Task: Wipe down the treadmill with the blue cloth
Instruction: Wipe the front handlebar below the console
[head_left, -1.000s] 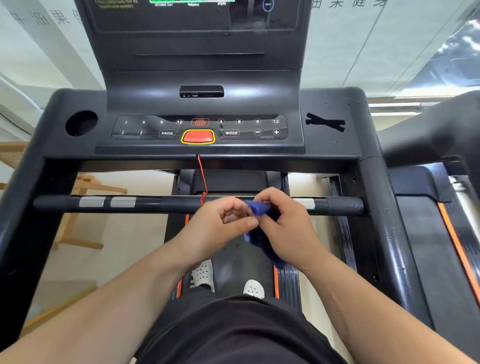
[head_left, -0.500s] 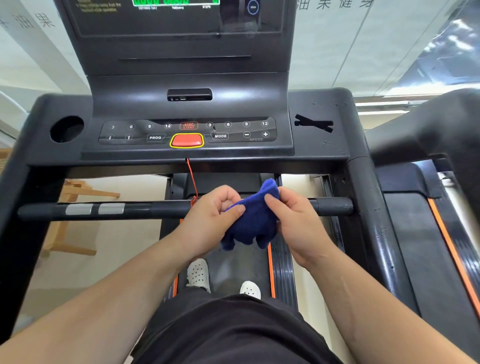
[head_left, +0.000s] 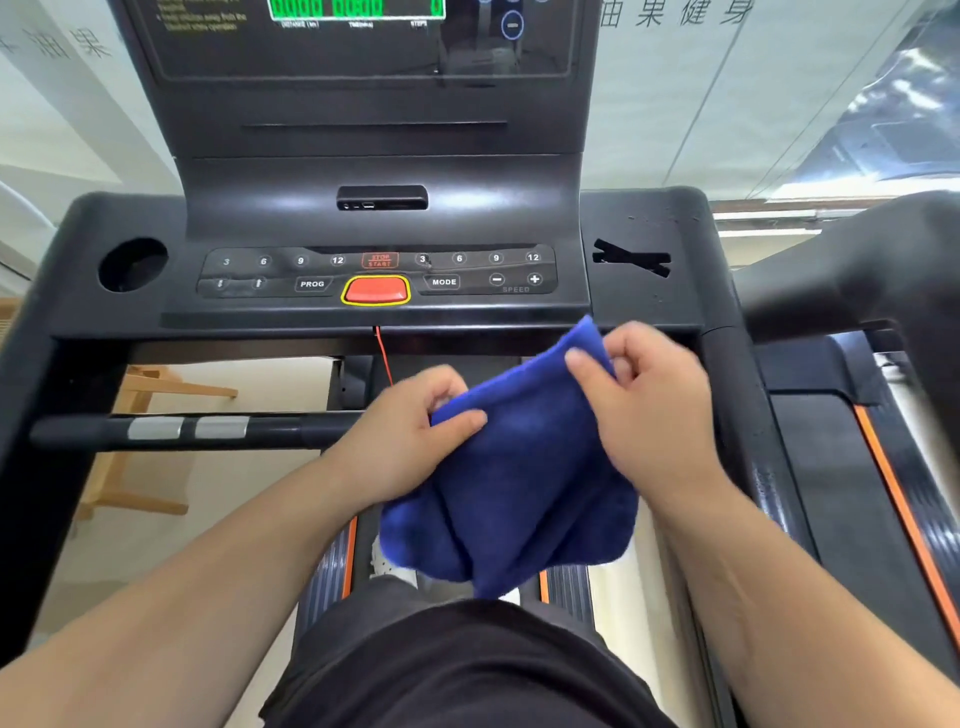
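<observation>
Both hands hold the blue cloth (head_left: 519, 493) up in front of the person. In the head view, the only one there is, it hangs spread between them over the treadmill (head_left: 384, 171) belt, in front of the handlebar (head_left: 208, 431) and just below the front lip of the console. By my judgement the wiping proper has not begun. The cloth is being opened out or refolded, and it presses on no surface that I can see. Its upper corner overlaps the console's edge in the picture, and whether it touches there I cannot tell. The button panel (head_left: 457, 270), the red stop button (head_left: 375, 290), the cup holder (head_left: 133, 264) and the side rails all appear to be left to do, though dust or smears are too faint to judge. The left hand (head_left: 410, 441) is closed narrowly, thumb laid over the cloth's left upper edge against curled fingers. The right hand (head_left: 649, 410) pinches the raised right corner in much the same way, with its fingers (head_left: 582, 358) bent over the hem and the knuckles tucked. Neither hand touches the machine. A thin red cord (head_left: 384, 358) hangs from under the console just beside the left hand, close enough to snag once the cloth moves.
</observation>
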